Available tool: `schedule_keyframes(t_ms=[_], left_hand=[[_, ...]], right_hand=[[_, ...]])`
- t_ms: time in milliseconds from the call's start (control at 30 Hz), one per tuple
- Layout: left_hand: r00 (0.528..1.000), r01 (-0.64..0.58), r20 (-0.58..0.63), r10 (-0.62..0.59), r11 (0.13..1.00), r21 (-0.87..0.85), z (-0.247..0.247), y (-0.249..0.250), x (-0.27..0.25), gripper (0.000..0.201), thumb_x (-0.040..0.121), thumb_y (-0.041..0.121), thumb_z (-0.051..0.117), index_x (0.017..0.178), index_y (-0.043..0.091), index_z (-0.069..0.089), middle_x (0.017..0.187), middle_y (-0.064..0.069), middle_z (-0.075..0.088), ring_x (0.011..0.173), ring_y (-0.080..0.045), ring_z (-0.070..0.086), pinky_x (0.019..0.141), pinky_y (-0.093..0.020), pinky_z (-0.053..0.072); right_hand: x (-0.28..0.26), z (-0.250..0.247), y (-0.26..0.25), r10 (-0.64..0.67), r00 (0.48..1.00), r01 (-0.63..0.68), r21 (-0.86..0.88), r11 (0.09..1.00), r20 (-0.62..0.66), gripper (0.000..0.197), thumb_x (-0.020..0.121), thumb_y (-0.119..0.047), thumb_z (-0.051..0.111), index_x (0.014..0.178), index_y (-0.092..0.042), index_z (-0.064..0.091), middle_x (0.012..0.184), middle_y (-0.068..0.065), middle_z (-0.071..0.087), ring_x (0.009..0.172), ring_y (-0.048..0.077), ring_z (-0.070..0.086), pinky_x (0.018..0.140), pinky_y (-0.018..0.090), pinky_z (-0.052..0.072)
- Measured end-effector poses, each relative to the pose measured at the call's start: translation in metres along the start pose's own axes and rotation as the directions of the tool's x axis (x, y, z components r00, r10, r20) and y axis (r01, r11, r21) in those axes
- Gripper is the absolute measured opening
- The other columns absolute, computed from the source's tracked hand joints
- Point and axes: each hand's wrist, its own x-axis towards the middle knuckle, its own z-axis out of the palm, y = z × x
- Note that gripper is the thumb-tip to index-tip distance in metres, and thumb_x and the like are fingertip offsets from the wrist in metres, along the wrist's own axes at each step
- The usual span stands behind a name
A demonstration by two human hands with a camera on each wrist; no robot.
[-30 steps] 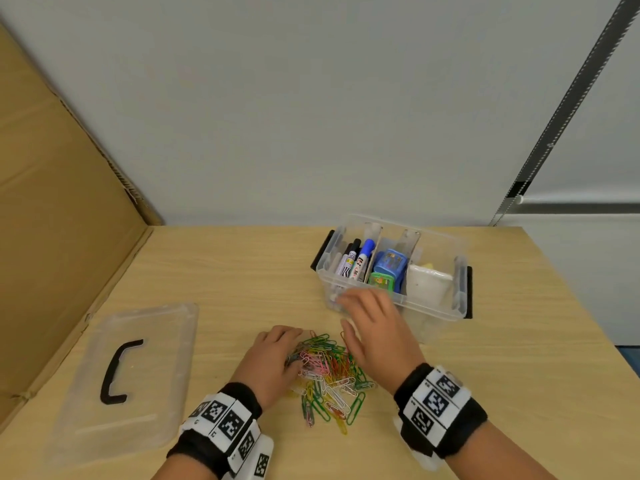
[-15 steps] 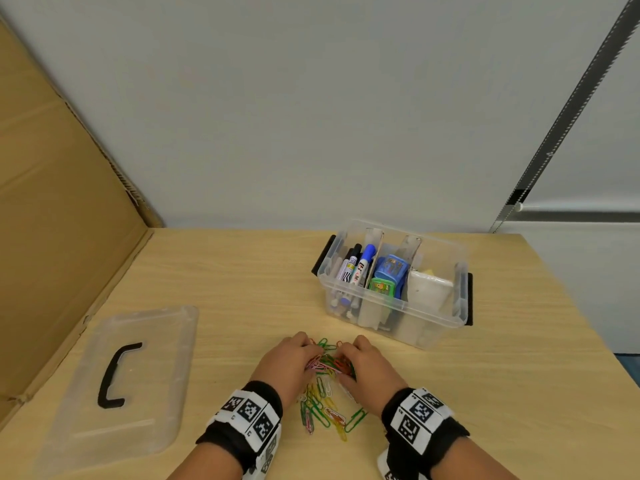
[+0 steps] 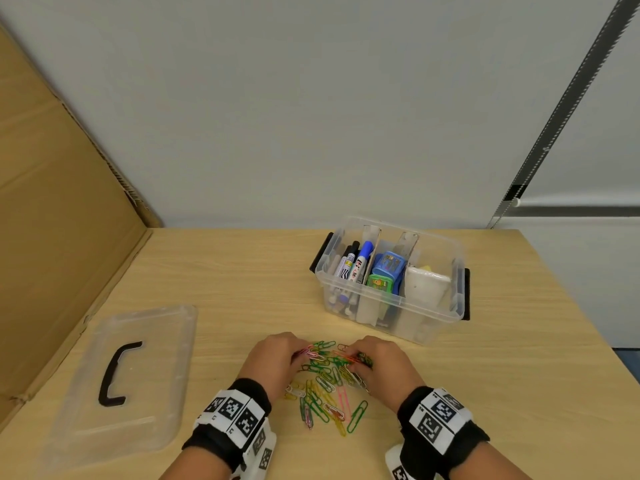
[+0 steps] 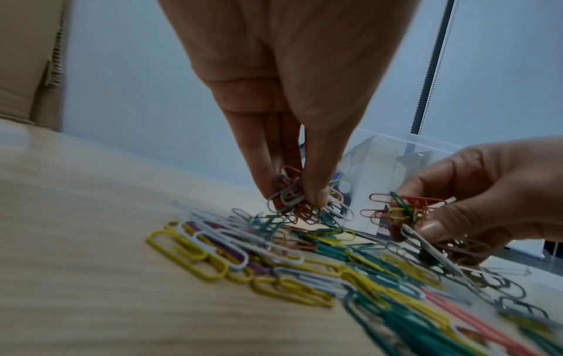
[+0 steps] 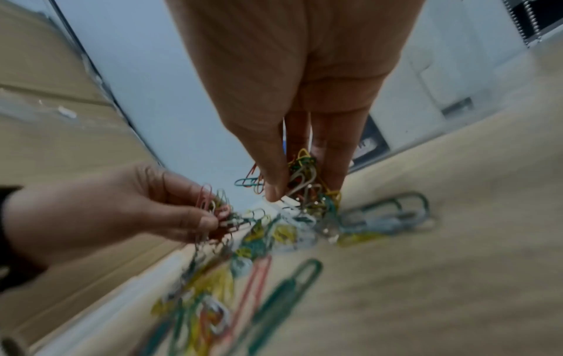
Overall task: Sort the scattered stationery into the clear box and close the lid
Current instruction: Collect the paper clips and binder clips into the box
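A pile of coloured paper clips (image 3: 327, 389) (image 4: 304, 260) (image 5: 252, 277) lies on the wooden table (image 3: 214, 271) near its front edge. My left hand (image 3: 277, 362) (image 4: 289, 190) pinches a small bunch of clips at the pile's left side. My right hand (image 3: 377, 362) (image 5: 298, 187) pinches another bunch at the right side. The clear box (image 3: 453, 296) stands just behind the pile with its top uncovered; it holds markers (image 3: 356, 261), a blue item (image 3: 388, 265) and a white item (image 3: 426, 285). Its clear lid (image 3: 145, 368) with a black handle lies flat at the left.
A cardboard panel (image 3: 52, 202) leans along the table's left edge. A grey wall (image 3: 311, 116) backs the table. The table's right edge (image 3: 581, 323) drops off beyond the box.
My right hand came back from the box front to the pile. Both hands closed in on the clips and now each pinches a bunch.
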Motion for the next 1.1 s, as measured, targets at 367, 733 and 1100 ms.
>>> schedule_keyframes(t_ms=[367, 733, 1100], left_hand=[[0.993, 0.007, -0.120, -0.021, 0.993, -0.116, -0.009, 0.005, -0.003, 0.021, 0.089, 0.032, 0.061, 0.107, 0.029, 0.071, 0.090, 0.011, 0.069, 0.081, -0.004, 0.061, 0.072, -0.015, 0.046], [0.993, 0.036, -0.108, -0.052, 0.988, -0.151, -0.008, 0.002, -0.006, 0.018, 0.088, 0.033, 0.063, 0.104, 0.029, 0.072, 0.078, 0.021, 0.060, 0.073, 0.002, 0.057, 0.065, -0.008, 0.041], [0.990, 0.060, -0.110, -0.084, 0.977, -0.206, -0.012, 0.005, -0.013, 0.018, 0.088, 0.032, 0.064, 0.104, 0.029, 0.071, 0.086, 0.015, 0.067, 0.079, 0.000, 0.061, 0.072, -0.014, 0.048]], right_hand=[[-0.017, -0.108, -0.038, -0.053, 0.966, 0.126, 0.279, 0.952, -0.254, 0.019, 0.081, -0.022, 0.072, 0.091, -0.038, 0.067, 0.096, -0.017, 0.067, 0.091, 0.008, 0.062, 0.081, 0.023, 0.050], [0.005, -0.168, -0.012, 0.095, 0.887, -0.001, 0.203, 0.979, -0.451, 0.017, 0.081, -0.017, 0.072, 0.097, -0.023, 0.070, 0.089, -0.007, 0.068, 0.073, 0.014, 0.058, 0.067, 0.026, 0.052], [0.046, -0.143, -0.009, 0.210, 0.977, -0.174, -0.454, 0.874, 0.031, 0.017, 0.091, -0.011, 0.054, 0.104, -0.012, 0.065, 0.102, 0.008, 0.063, 0.087, 0.021, 0.056, 0.074, 0.026, 0.041]])
